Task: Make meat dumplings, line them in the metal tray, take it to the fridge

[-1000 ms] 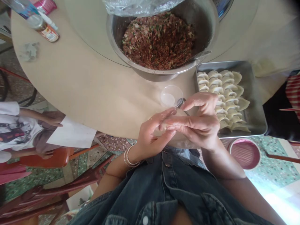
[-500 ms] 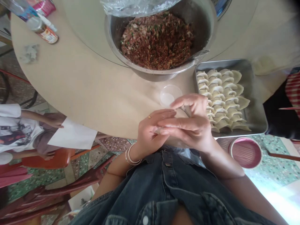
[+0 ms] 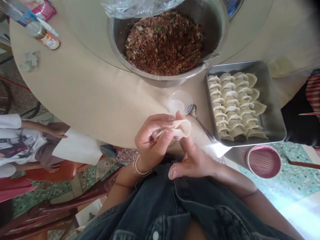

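My left hand (image 3: 153, 136) pinches a half-folded dumpling (image 3: 183, 128) between thumb and fingers, its pale wrapper bulging out to the right. My right hand (image 3: 191, 155) has its thumb stretched well away, while its fingers reach up behind the dumpling and touch or nearly touch it, partly hidden. Just beyond the hands stands a small clear dish (image 3: 180, 101). Beside it a metal spoon (image 3: 202, 125) lies on the table. To the right, a metal tray (image 3: 273, 110) holds rows of folded dumplings (image 3: 232, 103).
A large steel bowl (image 3: 162, 80) of minced meat filling (image 3: 165, 43) stands at the back, plastic film (image 3: 142, 8) over its far rim. A jar (image 3: 46, 36) sits at the table's far left. A seated person (image 3: 27, 143) is at left; a pink-lined bin (image 3: 263, 161) stands below the tray.
My hands have come apart: the right thumb has swung down and away, and the left hand has shifted slightly left. The dumpling and the spoon now show plainly.
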A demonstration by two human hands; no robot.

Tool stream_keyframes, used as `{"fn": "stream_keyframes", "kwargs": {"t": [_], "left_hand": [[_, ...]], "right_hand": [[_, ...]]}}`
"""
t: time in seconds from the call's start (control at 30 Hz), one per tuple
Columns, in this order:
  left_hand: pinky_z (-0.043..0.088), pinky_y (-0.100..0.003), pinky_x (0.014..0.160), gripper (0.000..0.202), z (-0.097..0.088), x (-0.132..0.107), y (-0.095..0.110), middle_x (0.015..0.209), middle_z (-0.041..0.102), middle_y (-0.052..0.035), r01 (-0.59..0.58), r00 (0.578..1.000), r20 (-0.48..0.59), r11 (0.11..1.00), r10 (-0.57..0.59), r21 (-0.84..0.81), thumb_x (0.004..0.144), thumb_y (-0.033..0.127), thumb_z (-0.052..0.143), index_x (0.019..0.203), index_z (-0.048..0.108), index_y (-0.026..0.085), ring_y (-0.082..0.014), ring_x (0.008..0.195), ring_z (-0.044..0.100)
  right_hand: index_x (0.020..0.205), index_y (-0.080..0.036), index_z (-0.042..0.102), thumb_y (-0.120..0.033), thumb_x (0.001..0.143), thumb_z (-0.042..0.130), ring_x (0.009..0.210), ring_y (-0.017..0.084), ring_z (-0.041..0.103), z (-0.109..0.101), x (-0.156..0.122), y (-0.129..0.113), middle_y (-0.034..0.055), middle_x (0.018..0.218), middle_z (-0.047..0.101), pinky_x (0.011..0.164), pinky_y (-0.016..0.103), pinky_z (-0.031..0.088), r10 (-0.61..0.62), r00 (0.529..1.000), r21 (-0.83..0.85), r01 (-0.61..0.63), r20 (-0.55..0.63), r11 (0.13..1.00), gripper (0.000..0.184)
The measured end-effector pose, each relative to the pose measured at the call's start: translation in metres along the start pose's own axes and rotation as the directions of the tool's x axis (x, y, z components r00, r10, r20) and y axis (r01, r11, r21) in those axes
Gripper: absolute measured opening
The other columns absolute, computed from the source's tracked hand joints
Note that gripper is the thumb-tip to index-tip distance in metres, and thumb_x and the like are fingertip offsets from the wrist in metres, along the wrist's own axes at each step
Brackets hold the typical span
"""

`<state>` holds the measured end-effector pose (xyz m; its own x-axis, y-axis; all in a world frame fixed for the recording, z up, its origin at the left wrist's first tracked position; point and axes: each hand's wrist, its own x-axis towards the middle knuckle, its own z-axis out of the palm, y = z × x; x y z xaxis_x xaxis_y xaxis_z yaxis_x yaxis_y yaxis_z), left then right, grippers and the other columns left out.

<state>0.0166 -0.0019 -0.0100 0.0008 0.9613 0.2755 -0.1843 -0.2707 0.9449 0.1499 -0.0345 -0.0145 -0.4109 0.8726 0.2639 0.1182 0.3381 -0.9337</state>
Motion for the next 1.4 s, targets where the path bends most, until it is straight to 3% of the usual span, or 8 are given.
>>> {"fn": "stream_keyframes", "kwargs": {"t": [0.23, 0.33, 0.47, 0.57, 0.87, 1.03, 1.2, 1.4], "left_hand": [[0.059, -0.027, 0.073, 0.017, 0.003, 0.0, -0.002, 0.099, 0.071, 0.0001, -0.201, 0.979, -0.002, 0.974, 0.202, 0.1, 0.086, 0.019, 0.066, 0.101, 0.068, 0.027, -0.0125, 0.089, 0.067], [0.057, -0.023, 0.058, 0.029, 0.006, 0.0, 0.0, 0.096, 0.071, 0.0034, -0.092, 0.995, -0.031, 0.995, 0.091, -0.034, 0.085, 0.023, 0.07, 0.111, 0.061, 0.032, -0.0096, 0.072, 0.068], [0.045, -0.018, 0.037, 0.036, 0.005, 0.0, -0.002, 0.086, 0.072, 0.0029, 0.264, 0.952, 0.23, 0.924, -0.203, -0.278, 0.092, 0.038, 0.061, 0.127, 0.054, 0.034, -0.0055, 0.044, 0.057], [0.05, -0.018, 0.047, 0.026, 0.003, 0.001, -0.007, 0.071, 0.068, 0.005, 0.278, 0.946, 0.245, 0.917, -0.21, -0.286, 0.096, 0.04, 0.053, 0.119, 0.06, 0.031, -0.0058, 0.047, 0.057], [0.057, -0.026, 0.065, 0.017, 0.009, -0.002, -0.015, 0.098, 0.065, -0.0009, -0.04, 0.998, 0.035, 0.997, 0.043, -0.064, 0.095, 0.038, 0.054, 0.091, 0.064, 0.025, -0.0104, 0.076, 0.064], [0.058, -0.034, 0.077, 0.014, 0.012, -0.005, -0.012, 0.099, 0.064, -0.0028, -0.019, 0.997, 0.081, 0.999, 0.015, 0.049, 0.096, 0.036, 0.051, 0.091, 0.061, 0.026, -0.016, 0.091, 0.064], [0.058, -0.037, 0.084, 0.033, 0.014, -0.01, -0.009, 0.114, 0.061, -0.0032, 0.044, 0.992, 0.118, 0.999, -0.04, -0.031, 0.095, 0.038, 0.053, 0.127, 0.048, 0.033, -0.0178, 0.098, 0.064], [0.053, -0.035, 0.1, 0.037, 0.018, -0.019, 0.011, 0.144, 0.047, 0.0018, 0.426, 0.898, 0.294, 0.811, -0.326, -0.401, 0.095, 0.045, 0.051, 0.132, 0.047, 0.042, -0.0219, 0.128, 0.054]], "right_hand": [[0.154, -0.033, 0.009, -0.06, 0.084, 0.057, 0.139, 0.025, 0.033, -0.004, 0.002, -0.003, 0.0109, 0.143, 0.034, 0.115, 0.049, 0.036, -0.042, 0.991, -0.245, 0.01, -0.129, 0.969, 0.089], [0.152, -0.034, 0.019, -0.057, 0.086, 0.057, 0.133, 0.026, 0.037, -0.005, 0.004, -0.007, 0.0097, 0.138, 0.039, 0.11, 0.051, 0.038, -0.099, 0.982, -0.388, 0.028, -0.163, 0.921, 0.079], [0.149, -0.031, 0.028, -0.058, 0.087, 0.055, 0.133, 0.028, 0.036, -0.007, 0.004, -0.01, 0.0103, 0.135, 0.04, 0.109, 0.052, 0.037, -0.111, 0.979, -0.482, 0.015, -0.172, 0.876, 0.072], [0.153, -0.028, 0.016, -0.059, 0.086, 0.054, 0.135, 0.029, 0.033, -0.003, 0.0, -0.008, 0.0129, 0.139, 0.035, 0.11, 0.054, 0.037, -0.059, 0.982, -0.454, -0.03, -0.181, 0.89, 0.084], [0.152, -0.026, -0.022, -0.058, 0.088, 0.052, 0.146, 0.03, 0.023, 0.019, -0.012, 0.003, 0.0152, 0.155, 0.018, 0.113, 0.051, 0.039, 0.016, 0.99, -0.243, -0.05, -0.14, 0.969, 0.103], [0.155, -0.035, 0.001, -0.052, 0.092, 0.047, 0.135, 0.03, 0.038, 0.015, -0.006, 0.001, 0.0111, 0.145, 0.034, 0.107, 0.055, 0.044, -0.069, 0.955, -0.266, -0.011, -0.289, 0.964, 0.081], [0.147, -0.037, 0.036, -0.037, 0.096, 0.046, 0.129, 0.025, 0.045, 0.0, 0.0, -0.005, 0.006, 0.133, 0.047, 0.104, 0.047, 0.045, -0.084, 0.923, -0.315, -0.042, -0.376, 0.948, 0.053], [0.104, -0.034, 0.069, -0.026, 0.089, 0.06, 0.111, 0.023, 0.052, -0.009, 0.001, -0.008, 0.0014, 0.113, 0.058, 0.095, 0.047, 0.045, -0.297, 0.78, -0.623, -0.148, -0.551, 0.768, 0.019]]}}
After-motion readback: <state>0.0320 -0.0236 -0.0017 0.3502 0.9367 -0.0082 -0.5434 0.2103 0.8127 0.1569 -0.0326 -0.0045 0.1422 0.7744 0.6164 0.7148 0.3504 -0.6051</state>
